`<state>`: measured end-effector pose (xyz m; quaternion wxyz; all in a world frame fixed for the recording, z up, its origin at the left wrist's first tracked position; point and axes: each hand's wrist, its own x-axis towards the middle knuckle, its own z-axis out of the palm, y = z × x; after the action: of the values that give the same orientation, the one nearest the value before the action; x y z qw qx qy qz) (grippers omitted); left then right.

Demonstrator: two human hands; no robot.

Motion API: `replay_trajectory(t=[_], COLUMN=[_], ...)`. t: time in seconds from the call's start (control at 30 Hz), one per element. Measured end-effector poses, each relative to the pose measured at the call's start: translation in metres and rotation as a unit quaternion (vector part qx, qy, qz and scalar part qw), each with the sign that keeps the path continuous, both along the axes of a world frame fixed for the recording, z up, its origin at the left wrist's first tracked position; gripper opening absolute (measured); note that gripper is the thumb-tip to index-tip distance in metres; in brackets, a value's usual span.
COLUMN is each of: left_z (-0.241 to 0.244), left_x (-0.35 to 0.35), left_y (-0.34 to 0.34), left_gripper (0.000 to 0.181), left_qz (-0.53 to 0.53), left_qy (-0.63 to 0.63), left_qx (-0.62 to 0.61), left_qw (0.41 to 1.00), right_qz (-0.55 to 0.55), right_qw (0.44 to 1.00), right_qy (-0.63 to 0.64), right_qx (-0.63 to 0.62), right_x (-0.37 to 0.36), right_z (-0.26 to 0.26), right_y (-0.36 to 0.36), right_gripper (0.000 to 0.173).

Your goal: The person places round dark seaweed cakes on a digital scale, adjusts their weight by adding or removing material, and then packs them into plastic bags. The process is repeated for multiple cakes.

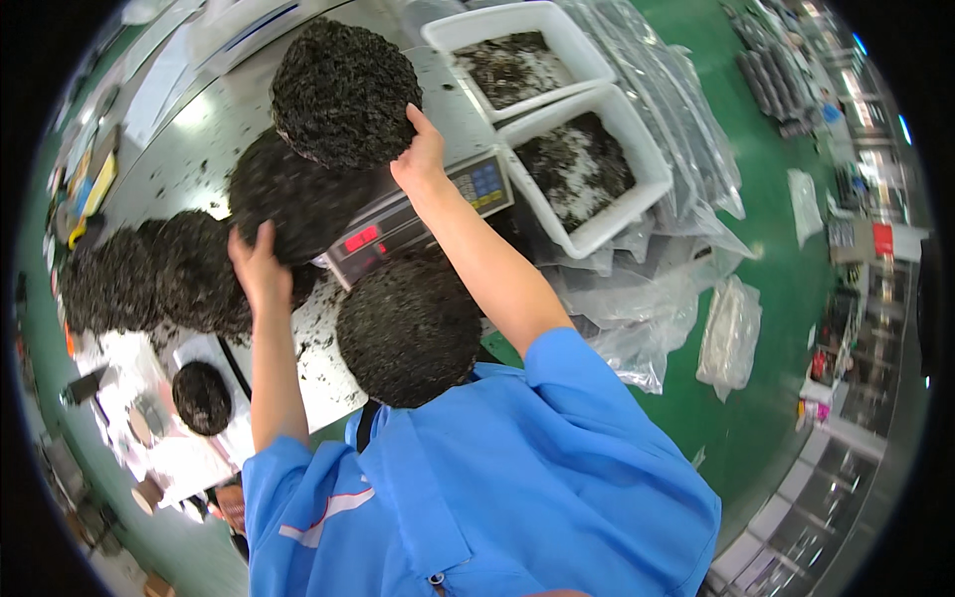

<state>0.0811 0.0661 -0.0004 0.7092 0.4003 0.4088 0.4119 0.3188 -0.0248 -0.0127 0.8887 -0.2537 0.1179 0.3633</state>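
My right hand [422, 154] grips the right edge of a round, dark cake of what looks like dried seaweed [345, 89], raised over the far part of the metal table. Just below and left of it is a second such cake [287, 198], blurred, with my left hand [261, 270] on its lower left edge. Part of that second cake hides behind the first. Under and beside them stands an electronic scale [406, 224] with a lit red display and a keypad. Nearest my chest lies another round cake [410, 332].
A row of overlapping cakes [186, 272] lies to the left. Two white plastic tubs [660, 179] [515, 15] hold dark crumbs at the right. Clear plastic bags [634, 313] surround them. A smaller dark round piece [202, 398] rests at lower left. Crumbs litter the metal table [198, 142].
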Motion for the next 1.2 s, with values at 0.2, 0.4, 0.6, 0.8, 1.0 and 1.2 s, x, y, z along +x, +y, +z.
replay_trajectory(t=[0.2, 0.4, 0.6, 0.8, 1.0, 1.2], left_z=[0.065, 0.082, 0.077, 0.076, 0.058, 0.066], left_x=[-0.038, -0.046, -0.004, 0.024, 0.019, 0.01], left_y=[0.013, 0.01, -0.031, -0.053, -0.056, -0.044], left_gripper=[0.041, 0.028, 0.027, 0.028, 0.059, 0.07], left_qz=[0.19, 0.086, -0.038, -0.073, -0.033, -0.025], left_qy=[0.048, -0.025, 0.0, -0.022, -0.009, -0.039], left_qx=[0.115, 0.052, -0.028, -0.026, -0.048, -0.07], left_qw=[0.974, 0.995, 0.999, 0.997, 0.998, 0.996], right_qz=[0.138, -0.033, 0.361, 0.158, -0.046, 0.14], right_qw=[0.882, 0.471, 0.263, 0.336, 0.633, 0.229], right_qy=[-0.276, -0.571, -0.503, -0.558, -0.683, -0.924], right_qx=[-0.356, -0.672, -0.74, -0.742, -0.36, -0.274], right_x=[0.061, 0.137, 0.163, 0.15, 0.041, -0.058], right_z=[0.008, -0.017, -0.093, -0.111, 0.07, 0.132], right_y=[-0.056, -0.167, -0.232, -0.263, -0.131, -0.033], right_gripper=[0.031, 0.037, 0.072, 0.034, 0.034, 0.048])
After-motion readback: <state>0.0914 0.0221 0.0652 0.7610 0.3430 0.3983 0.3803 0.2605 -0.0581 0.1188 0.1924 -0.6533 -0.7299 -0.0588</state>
